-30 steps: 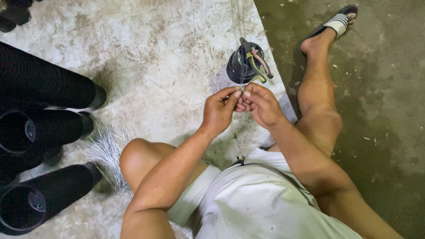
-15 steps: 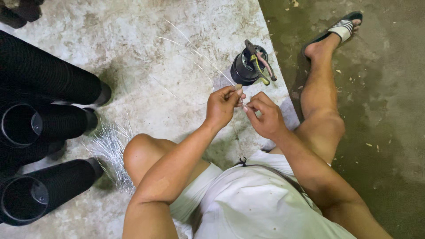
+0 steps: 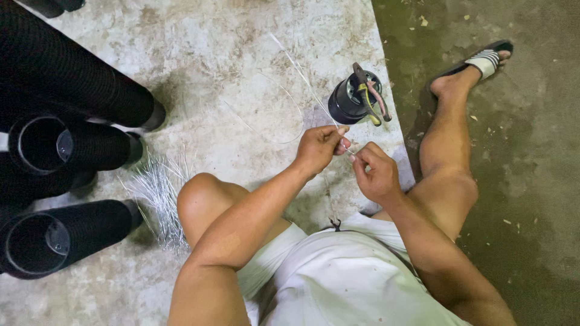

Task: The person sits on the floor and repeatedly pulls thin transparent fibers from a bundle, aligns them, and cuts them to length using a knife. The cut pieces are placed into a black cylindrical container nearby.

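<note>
In the head view, the left hand [image 3: 319, 147] and right hand [image 3: 373, 173] meet just above the lap, each pinching closed on 1 thin pale wire [image 3: 302, 72] that runs up and away over the concrete floor [image 3: 229, 54]. The wire looks light and springy, likely to whip or kink, so it seems best held close to the fingertips. Pliers [image 3: 370, 93] rest on a black cup [image 3: 347, 99] nearby, a bundle of cut wires [image 3: 158, 193] lies by the knee, and black ribbed tubes [image 3: 66, 145] sit left.

Head view; looks steeply down, close over lap, floor [image 3: 199, 54]
</note>
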